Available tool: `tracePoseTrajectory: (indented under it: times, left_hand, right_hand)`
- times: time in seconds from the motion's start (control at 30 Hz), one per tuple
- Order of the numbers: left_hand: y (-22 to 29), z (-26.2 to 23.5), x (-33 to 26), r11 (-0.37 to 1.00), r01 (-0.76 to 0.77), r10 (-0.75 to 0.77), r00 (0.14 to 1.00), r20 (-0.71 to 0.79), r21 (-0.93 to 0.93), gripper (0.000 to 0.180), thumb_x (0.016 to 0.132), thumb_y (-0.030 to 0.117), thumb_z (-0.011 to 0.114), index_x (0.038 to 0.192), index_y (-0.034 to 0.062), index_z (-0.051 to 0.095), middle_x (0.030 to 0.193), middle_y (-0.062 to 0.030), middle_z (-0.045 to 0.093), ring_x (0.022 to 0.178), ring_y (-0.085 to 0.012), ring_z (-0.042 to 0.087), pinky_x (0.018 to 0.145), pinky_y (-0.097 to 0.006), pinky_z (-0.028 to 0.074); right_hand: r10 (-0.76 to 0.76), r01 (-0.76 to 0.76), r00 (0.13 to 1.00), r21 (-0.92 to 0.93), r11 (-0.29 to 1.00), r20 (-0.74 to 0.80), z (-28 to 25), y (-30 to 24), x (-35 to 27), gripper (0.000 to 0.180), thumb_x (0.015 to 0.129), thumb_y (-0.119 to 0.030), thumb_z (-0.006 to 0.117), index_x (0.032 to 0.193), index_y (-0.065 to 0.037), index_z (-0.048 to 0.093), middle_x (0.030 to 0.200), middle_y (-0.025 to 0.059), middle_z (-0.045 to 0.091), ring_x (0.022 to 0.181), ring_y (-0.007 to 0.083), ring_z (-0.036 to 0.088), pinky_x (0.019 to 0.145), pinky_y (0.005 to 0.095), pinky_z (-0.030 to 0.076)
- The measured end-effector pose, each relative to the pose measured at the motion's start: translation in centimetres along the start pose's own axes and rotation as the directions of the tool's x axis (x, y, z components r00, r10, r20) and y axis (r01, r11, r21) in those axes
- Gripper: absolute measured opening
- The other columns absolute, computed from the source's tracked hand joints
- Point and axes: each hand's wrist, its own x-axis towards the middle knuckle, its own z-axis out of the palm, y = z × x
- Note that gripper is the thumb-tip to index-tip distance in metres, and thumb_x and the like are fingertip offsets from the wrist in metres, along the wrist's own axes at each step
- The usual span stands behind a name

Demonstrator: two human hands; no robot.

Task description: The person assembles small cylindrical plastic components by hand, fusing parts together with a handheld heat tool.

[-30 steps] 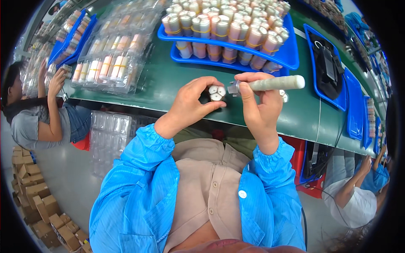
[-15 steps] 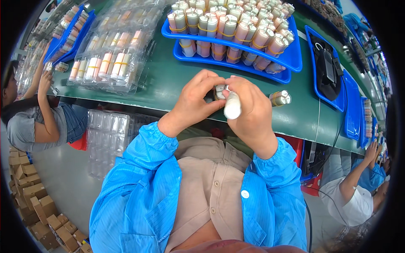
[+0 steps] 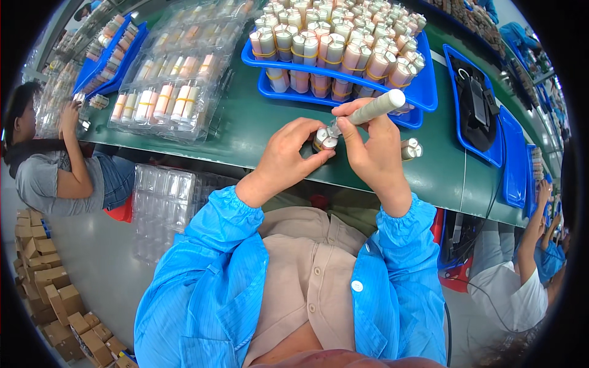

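Note:
My left hand (image 3: 283, 153) is closed round a small bundle of cylinders (image 3: 325, 141), which look like battery cells, with their pale round ends up. In my right hand (image 3: 375, 153) is a tool with a thick, pale wrapped handle (image 3: 379, 107), gripped between thumb and fingers. Its handle slants up to the right, and its narrow metal tip meets the bundle's top; the exact contact is too small to tell. Just right of my right hand a second bundle of cylinders (image 3: 411, 149) lies on the green table (image 3: 245, 129), partly hidden by that hand.
Stacked blue trays (image 3: 343, 75) beyond my hands hold many banded cylinders. Clear plastic trays (image 3: 165, 122) with cylinders stand left. A black device (image 3: 475, 101) lies in a blue tray at right. Co-workers sit on both sides; cardboard boxes (image 3: 61, 288) are on the floor.
The tool's handle has swung from pointing down toward me to slanting up and right. My right hand has turned and opened its view of the bundle in my left hand.

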Motion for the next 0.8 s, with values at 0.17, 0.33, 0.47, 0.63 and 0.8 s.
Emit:
tracePoseTrajectory:
  times: [0.17, 0.33, 0.47, 0.63, 0.8]
  left_hand:
    - [0.2, -0.1, 0.1, 0.998, -0.064, 0.064, 0.998, -0.015, 0.003, 0.041, 0.077, 0.006, 0.083, 0.113, 0.0005, 0.066, 0.105, -0.0149, 0.068, 0.092, -0.0324, 0.068, 0.078, -0.040, 0.057]
    - [-0.4, -0.4, 0.3, 0.999, 0.015, -0.012, 0.997, 0.079, -0.029, 0.050, 0.077, 0.004, 0.077, 0.125, 0.0016, 0.064, 0.111, -0.0157, 0.069, 0.100, -0.0342, 0.068, 0.087, -0.041, 0.056]
    - [0.4, -1.2, 0.8, 0.999, 0.020, -0.014, 0.992, 0.129, -0.038, 0.061, 0.078, 0.004, 0.075, 0.137, 0.0031, 0.057, 0.120, -0.0157, 0.069, 0.110, -0.0299, 0.068, 0.096, -0.040, 0.054]
    - [0.6, -0.7, -0.1, 0.990, 0.140, -0.140, 0.989, 0.051, 0.012, 0.060, 0.078, 0.013, 0.084, 0.131, 0.0024, 0.059, 0.119, -0.0180, 0.067, 0.101, -0.0358, 0.068, 0.088, -0.042, 0.056]
    - [-0.2, -1.3, -0.1, 0.989, 0.132, -0.123, 0.984, 0.129, -0.067, 0.051, 0.082, 0.010, 0.083, 0.127, 0.0002, 0.062, 0.118, -0.0179, 0.068, 0.103, -0.0352, 0.068, 0.090, -0.042, 0.055]
  right_hand:
    - [-0.145, 0.175, 0.982, -0.280, 0.944, 0.123, 0.6, 0.3, -0.6, 0.024, 0.087, 0.003, 0.069, 0.109, -0.001, 0.059, 0.099, 0.0190, 0.069, 0.090, 0.0382, 0.070, 0.077, 0.0426, 0.058]
    - [-0.227, 0.220, 0.971, -0.096, 0.971, -0.073, 0.6, 1.7, -0.8, 0.018, 0.092, 0.003, 0.066, 0.108, 0.000, 0.059, 0.106, 0.0177, 0.069, 0.099, 0.0332, 0.072, 0.083, 0.0418, 0.059]
    - [0.072, 0.002, 0.973, 0.320, 0.947, -0.219, -0.7, 0.3, -0.1, 0.013, 0.098, 0.001, 0.063, 0.112, 0.000, 0.061, 0.108, 0.0132, 0.071, 0.099, 0.0221, 0.071, 0.083, 0.0340, 0.058]
    - [0.110, -0.108, 0.994, 0.281, 0.954, 0.007, -0.2, -0.1, 0.8, 0.012, 0.097, 0.001, 0.065, 0.108, 0.001, 0.062, 0.107, 0.0127, 0.071, 0.092, 0.0208, 0.071, 0.083, 0.0341, 0.058]
    - [0.139, -0.153, 0.982, 0.109, 0.982, 0.126, -0.2, 0.2, 1.4, 0.015, 0.096, -0.002, 0.066, 0.109, 0.001, 0.061, 0.100, 0.0130, 0.071, 0.092, 0.0249, 0.072, 0.084, 0.0373, 0.058]
